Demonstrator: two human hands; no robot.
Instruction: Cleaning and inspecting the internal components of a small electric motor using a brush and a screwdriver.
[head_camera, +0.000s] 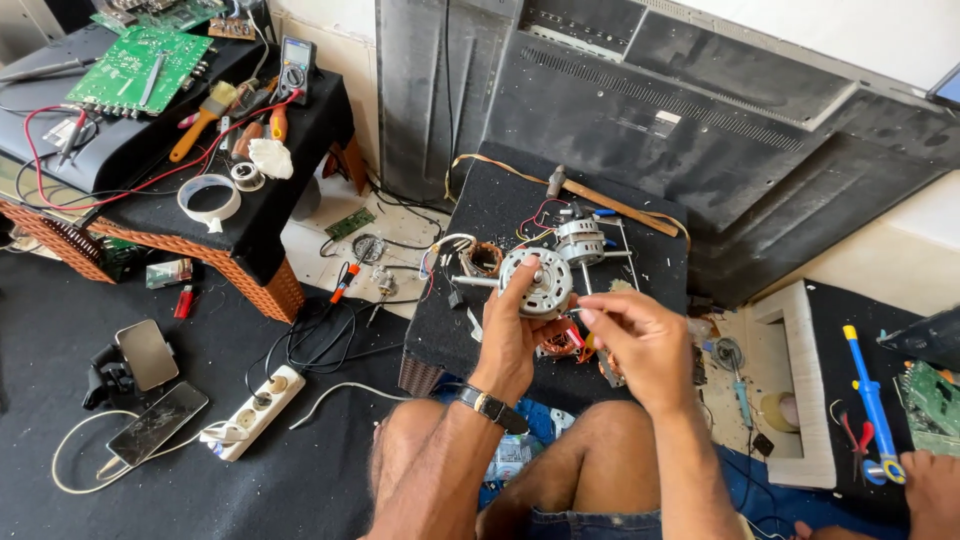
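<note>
Head view: worn on the person's head, close above the hands.
Facing: steeply down and forward, over the bare knees to the black work block (500, 215).
Shared views: single camera only.

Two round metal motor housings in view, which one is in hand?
The nearer silver round motor housing, held up by the left hand. The other silver motor housing sits behind it on the black speckled mat, untouched.
</note>
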